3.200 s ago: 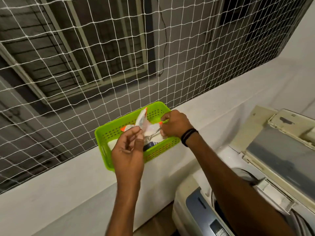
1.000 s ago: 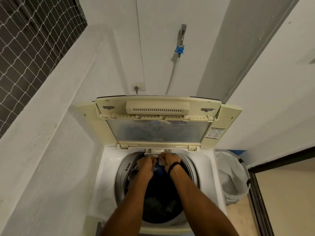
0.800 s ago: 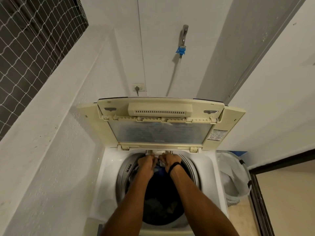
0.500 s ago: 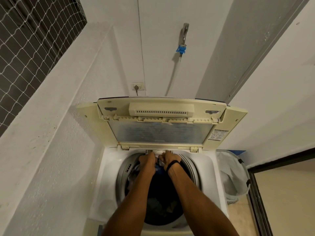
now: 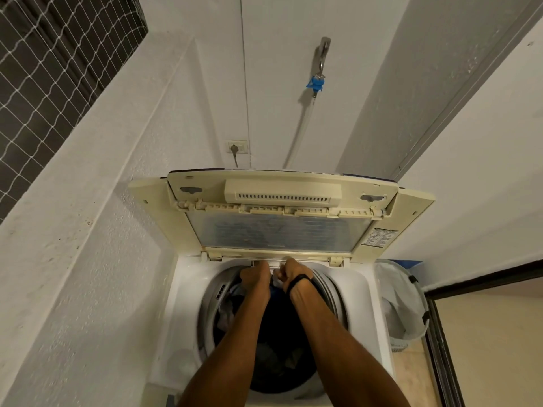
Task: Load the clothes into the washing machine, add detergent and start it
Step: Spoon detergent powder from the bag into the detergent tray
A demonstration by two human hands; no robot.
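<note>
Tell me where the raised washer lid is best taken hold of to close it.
Grip the lid at its top front edge, reaching up from the front. It stands tilted back on hinges at its base, so that free edge likely gives most leverage. Both hands are busy at the tub's rear rim.

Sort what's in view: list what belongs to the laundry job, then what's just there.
Job: washing machine, lid up; clothes in the drum; small white item pinched between left hand and right hand.

Just there: mesh hamper, tap, wall socket, window netting.
</note>
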